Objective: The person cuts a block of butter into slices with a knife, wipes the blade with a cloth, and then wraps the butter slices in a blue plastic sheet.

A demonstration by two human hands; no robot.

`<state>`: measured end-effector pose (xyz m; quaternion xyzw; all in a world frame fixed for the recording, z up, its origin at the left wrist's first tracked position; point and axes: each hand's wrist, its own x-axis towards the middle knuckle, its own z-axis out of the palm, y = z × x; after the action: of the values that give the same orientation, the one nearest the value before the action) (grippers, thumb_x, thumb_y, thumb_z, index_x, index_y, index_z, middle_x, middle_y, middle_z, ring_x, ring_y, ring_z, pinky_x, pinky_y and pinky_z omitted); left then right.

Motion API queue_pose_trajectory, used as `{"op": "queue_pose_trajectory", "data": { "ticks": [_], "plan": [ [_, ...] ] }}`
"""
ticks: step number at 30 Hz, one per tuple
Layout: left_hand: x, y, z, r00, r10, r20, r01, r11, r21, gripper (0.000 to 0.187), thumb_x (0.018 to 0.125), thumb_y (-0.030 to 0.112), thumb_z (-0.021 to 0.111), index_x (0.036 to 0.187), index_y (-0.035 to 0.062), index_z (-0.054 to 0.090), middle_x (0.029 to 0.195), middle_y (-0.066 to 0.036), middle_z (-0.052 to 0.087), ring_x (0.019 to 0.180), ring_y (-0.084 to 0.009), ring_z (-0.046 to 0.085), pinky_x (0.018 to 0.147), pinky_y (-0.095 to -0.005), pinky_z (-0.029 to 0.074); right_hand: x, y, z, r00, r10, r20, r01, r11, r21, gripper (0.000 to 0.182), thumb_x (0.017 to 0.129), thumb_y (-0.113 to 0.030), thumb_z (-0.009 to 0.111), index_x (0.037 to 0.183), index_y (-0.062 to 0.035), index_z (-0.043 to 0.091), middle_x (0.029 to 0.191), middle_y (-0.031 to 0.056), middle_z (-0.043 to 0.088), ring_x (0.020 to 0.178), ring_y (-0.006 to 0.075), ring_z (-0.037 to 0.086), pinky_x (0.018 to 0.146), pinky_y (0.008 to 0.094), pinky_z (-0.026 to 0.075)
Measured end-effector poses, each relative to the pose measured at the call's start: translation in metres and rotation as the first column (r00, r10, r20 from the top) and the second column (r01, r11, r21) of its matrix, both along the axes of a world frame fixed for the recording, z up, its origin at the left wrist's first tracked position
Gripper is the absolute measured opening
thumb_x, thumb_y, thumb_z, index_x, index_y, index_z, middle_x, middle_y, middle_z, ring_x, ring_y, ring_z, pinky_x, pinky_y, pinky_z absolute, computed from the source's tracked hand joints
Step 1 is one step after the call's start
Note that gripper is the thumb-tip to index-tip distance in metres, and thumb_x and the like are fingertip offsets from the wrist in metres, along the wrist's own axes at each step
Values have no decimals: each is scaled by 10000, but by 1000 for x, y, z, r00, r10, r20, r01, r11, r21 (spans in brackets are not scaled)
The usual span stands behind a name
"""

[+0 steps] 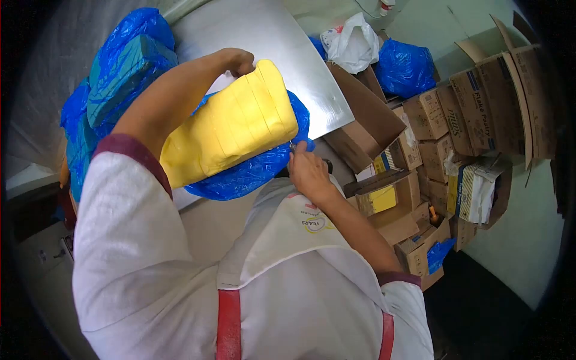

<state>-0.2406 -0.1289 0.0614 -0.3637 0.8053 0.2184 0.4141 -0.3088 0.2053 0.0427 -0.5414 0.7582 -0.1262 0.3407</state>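
Observation:
A large yellow block [231, 123], like butter or margarine, lies on a crumpled blue plastic bag [240, 179] on the metal table. Several parallel lines cross its top. My left hand [237, 62] is closed in a fist at the block's far edge, beside its right end. At the near right corner, my right hand [309, 171] has its fingers pinched together close to the blue plastic. Something small and thin shows at those fingertips, too small to name. What the left fist holds, if anything, is hidden.
Blue-wrapped blocks [123, 81] are stacked left of my left arm. The metal table [252, 27] extends behind the yellow block. Several cardboard boxes [474, 108] are piled at the right, with a white plastic bag [353, 45] and a blue bag [406, 67] near the table's corner.

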Motion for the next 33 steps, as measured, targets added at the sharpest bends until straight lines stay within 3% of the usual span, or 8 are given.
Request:
{"op": "queue_pose_trajectory", "data": {
  "ticks": [3, 5, 7, 10, 14, 26, 29, 33],
  "plan": [
    [14, 0, 33, 920, 340, -194, -319, 938, 132, 486, 802, 441, 643, 1029, 14, 692, 973, -107, 694, 955, -227, 647, 864, -440, 479, -1, 5, -3, 1000, 6, -3, -6, 999, -36, 281, 949, -222, 453, 1006, 52, 426, 796, 292, 635, 744, 479, 622, 681, 562, 487],
    [28, 11, 79, 825, 381, -417, -332, 924, 188, 496, 822, 496, 635, 1011, 42, 704, 958, -88, 692, 983, -202, 628, 915, -405, 444, 0, 4, -13, 1000, -8, 10, 9, 997, -77, 281, 947, -216, 455, 1009, 58, 436, 801, 288, 638, 745, 476, 625, 679, 563, 489],
    [42, 38, 115, 767, 308, -563, -236, 951, 199, 517, 830, 490, 663, 1040, 19, 694, 997, -93, 691, 990, -188, 621, 930, -383, 434, -1, 6, -8, 999, -17, 28, 20, 994, -109, 285, 948, -215, 453, 1010, 63, 447, 804, 286, 640, 752, 473, 626, 685, 562, 489],
    [54, 81, 120, 667, 378, -642, -240, 925, 295, 440, 845, 377, 698, 1049, -13, 689, 983, -102, 696, 924, -175, 639, 867, -345, 476, -4, 10, -10, 1000, -15, 21, 17, 990, -137, 289, 947, -214, 453, 1011, 67, 457, 815, 285, 641, 764, 468, 630, 695, 558, 493],
    [44, 114, 130, 601, 514, -613, -424, 854, 301, 355, 823, 243, 743, 1024, -45, 691, 879, -101, 706, 747, -158, 657, 701, -286, 521, -5, 10, -9, 1000, 0, 12, 2, 989, -150, 300, 945, -210, 457, 1028, 78, 470, 848, 292, 642, 801, 462, 632, 730, 552, 494],
    [45, 108, 132, 680, 463, -568, -380, 886, 266, 373, 833, 276, 736, 1031, -37, 685, 896, -70, 700, 800, -142, 643, 749, -284, 502, -15, 2, 29, 999, 48, 24, -46, 995, -90, 324, 936, -208, 473, 1045, 94, 513, 934, 306, 641, 899, 456, 629, 809, 530, 485],
    [47, 107, 129, 692, 411, -594, -352, 910, 221, 388, 829, 305, 731, 1026, -27, 692, 886, -66, 700, 795, -145, 641, 748, -292, 499, -16, 1, 28, 999, 42, 24, -40, 996, -82, 329, 936, -223, 480, 1044, 86, 518, 933, 301, 642, 900, 460, 626, 812, 531, 484],
    [42, 107, 129, 752, 278, -597, -295, 953, 73, 399, 821, 340, 721, 987, -22, 705, 848, -73, 698, 761, -142, 626, 720, -305, 492, -9, 7, 18, 1000, 3, 5, -3, 1000, -23, 309, 899, -137, 472, 1085, 106, 514, 991, 300, 642, 956, 446, 628, 837, 522, 489]
  ]
}}
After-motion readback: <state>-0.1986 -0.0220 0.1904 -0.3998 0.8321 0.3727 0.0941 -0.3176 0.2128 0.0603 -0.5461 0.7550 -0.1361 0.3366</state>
